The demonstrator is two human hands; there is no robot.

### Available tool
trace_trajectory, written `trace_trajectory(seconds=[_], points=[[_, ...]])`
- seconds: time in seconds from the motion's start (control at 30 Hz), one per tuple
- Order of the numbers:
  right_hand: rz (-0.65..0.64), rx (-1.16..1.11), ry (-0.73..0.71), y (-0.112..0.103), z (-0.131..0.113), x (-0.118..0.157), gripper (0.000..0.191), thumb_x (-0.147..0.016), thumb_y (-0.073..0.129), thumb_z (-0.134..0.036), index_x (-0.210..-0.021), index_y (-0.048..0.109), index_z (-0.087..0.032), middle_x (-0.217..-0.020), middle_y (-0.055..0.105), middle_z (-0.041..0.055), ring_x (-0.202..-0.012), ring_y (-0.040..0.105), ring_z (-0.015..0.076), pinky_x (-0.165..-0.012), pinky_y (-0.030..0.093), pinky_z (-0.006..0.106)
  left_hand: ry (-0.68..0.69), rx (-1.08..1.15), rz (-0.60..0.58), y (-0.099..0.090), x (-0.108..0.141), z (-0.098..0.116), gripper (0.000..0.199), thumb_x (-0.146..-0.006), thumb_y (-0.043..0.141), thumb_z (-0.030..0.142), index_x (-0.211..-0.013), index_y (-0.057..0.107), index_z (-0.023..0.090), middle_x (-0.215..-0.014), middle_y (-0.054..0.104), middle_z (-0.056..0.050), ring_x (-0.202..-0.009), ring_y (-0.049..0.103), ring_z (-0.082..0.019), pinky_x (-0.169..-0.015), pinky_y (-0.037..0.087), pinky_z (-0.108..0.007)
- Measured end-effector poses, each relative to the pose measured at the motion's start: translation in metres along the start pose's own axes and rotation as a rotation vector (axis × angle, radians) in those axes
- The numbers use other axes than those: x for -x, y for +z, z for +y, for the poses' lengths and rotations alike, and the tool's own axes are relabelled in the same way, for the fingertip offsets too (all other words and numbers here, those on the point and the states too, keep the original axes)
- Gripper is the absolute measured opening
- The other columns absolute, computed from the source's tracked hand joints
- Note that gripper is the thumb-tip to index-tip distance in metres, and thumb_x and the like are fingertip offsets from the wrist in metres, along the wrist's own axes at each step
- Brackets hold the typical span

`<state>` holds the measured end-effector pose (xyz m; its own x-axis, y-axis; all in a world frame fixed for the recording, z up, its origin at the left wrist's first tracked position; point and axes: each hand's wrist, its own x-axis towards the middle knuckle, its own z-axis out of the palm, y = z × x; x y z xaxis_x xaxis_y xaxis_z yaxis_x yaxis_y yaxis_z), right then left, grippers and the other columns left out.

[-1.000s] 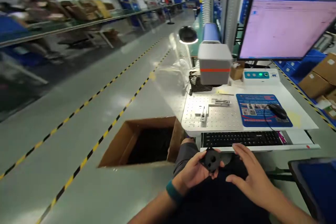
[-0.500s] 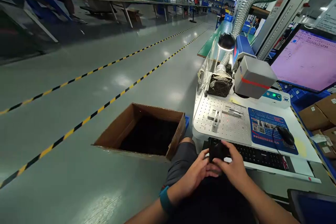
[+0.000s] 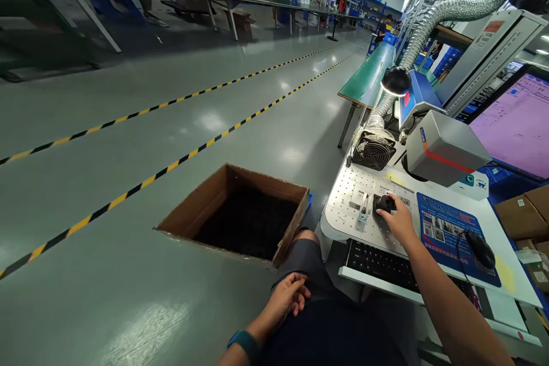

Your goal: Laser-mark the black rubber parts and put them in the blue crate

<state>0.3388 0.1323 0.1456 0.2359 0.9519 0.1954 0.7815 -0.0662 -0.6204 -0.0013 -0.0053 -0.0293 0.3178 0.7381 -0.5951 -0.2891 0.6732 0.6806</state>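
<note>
My right hand [image 3: 398, 217] is closed on a small black rounded part [image 3: 385, 203], held against the perforated metal plate [image 3: 343, 218] of the bench machine. The part sits beside a small metal clamp block [image 3: 363, 206]. Its exact kind does not show, and my fingers cover some of it. My left hand [image 3: 290, 295] hangs over my thigh with loosely curled, slightly parted fingers and nothing visible in it. The grey box-shaped machine head [image 3: 444, 148] with a red stripe is above and beyond the right hand.
An open cardboard box [image 3: 197, 206] with dark contents stands on the floor at left. A keyboard [image 3: 381, 266] lies on a tray below the plate; a mouse [image 3: 480, 250] and blue mat [image 3: 446, 229] are at right. A black fan [image 3: 374, 151] stands behind the plate.
Both hands were together on the black part above my lap. My right hand has carried it forward onto the plate, while my left hand has let go and dropped toward my thigh.
</note>
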Motion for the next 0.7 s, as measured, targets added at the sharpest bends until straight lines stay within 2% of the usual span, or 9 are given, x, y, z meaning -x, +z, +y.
trace_trajectory(seconds=[0.2, 0.43, 0.6, 0.7], points=[[0.012, 0.021, 0.028, 0.008, -0.003, -0.004, 0.069, -0.075, 0.072, -0.047, -0.135, 0.055, -0.018, -0.135, 0.059, 0.0142, -0.123, 0.054, 0.0333, -0.106, 0.041, 0.051, -0.02, 0.002, -0.029, -0.001, 0.0, 0.005, 0.047, -0.078, 0.07, 0.055, -0.097, 0.049, 0.017, -0.067, 0.069, -0.005, -0.041, 0.056, -0.012, -0.033, 0.034, -0.018], [0.052, 0.016, -0.017, 0.013, 0.001, -0.002, 0.074, -0.077, 0.072, -0.048, -0.139, 0.051, -0.014, -0.139, 0.056, 0.0173, -0.13, 0.049, 0.033, -0.112, 0.037, 0.05, -0.037, -0.012, -0.028, 0.003, -0.002, 0.006, 0.049, -0.076, 0.071, 0.056, -0.099, 0.049, 0.017, -0.067, 0.069, -0.005, -0.041, 0.056, -0.012, -0.032, 0.034, -0.018], [0.126, -0.058, 0.025, 0.01, -0.001, 0.006, 0.084, -0.073, 0.075, -0.052, -0.143, 0.045, -0.016, -0.14, 0.054, 0.0167, -0.12, 0.055, 0.0322, -0.103, 0.045, 0.048, -0.047, 0.011, -0.004, 0.006, 0.001, 0.011, 0.052, -0.072, 0.073, 0.057, -0.096, 0.051, 0.017, -0.065, 0.068, -0.005, -0.039, 0.054, -0.012, -0.032, 0.033, -0.017], [0.174, -0.08, 0.05, 0.01, 0.0, 0.015, 0.083, -0.073, 0.074, -0.054, -0.142, 0.046, -0.017, -0.137, 0.055, 0.0169, -0.118, 0.056, 0.0325, -0.101, 0.046, 0.048, -0.055, 0.025, 0.008, 0.006, 0.002, 0.012, 0.052, -0.071, 0.074, 0.057, -0.096, 0.052, 0.017, -0.065, 0.068, -0.006, -0.04, 0.054, -0.012, -0.032, 0.033, -0.017]])
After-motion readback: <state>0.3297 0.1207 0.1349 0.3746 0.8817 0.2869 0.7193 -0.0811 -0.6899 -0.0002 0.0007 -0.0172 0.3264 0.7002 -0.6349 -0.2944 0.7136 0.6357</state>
